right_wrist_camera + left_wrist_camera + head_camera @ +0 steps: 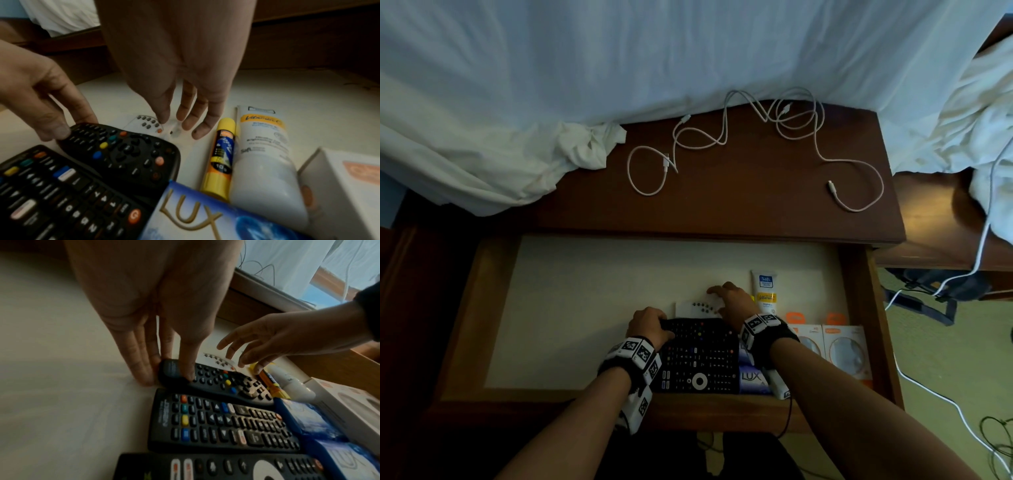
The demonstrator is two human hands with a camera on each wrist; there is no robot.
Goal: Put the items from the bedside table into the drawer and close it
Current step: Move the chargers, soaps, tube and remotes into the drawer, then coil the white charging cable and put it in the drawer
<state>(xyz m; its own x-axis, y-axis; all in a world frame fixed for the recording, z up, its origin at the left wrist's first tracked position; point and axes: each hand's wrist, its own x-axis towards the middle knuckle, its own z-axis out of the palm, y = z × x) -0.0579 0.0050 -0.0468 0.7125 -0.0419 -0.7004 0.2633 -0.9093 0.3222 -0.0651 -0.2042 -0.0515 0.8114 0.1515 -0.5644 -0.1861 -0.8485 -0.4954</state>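
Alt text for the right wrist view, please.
The right hand reaches down with straight fingers onto a white remote on the drawer floor, while the left hand grips a black remote. Beside them lie a yellow glue stick, a white tube and a Lux box.

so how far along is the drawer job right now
Done: black remotes, Lux soap, cream tube, glue stick and boxed items already lie in the open drawer. In hand: the left hand grips the rearmost black remote; the right hand rests fingers on a white remote. Left: the white cables on the bedside table, then closing.
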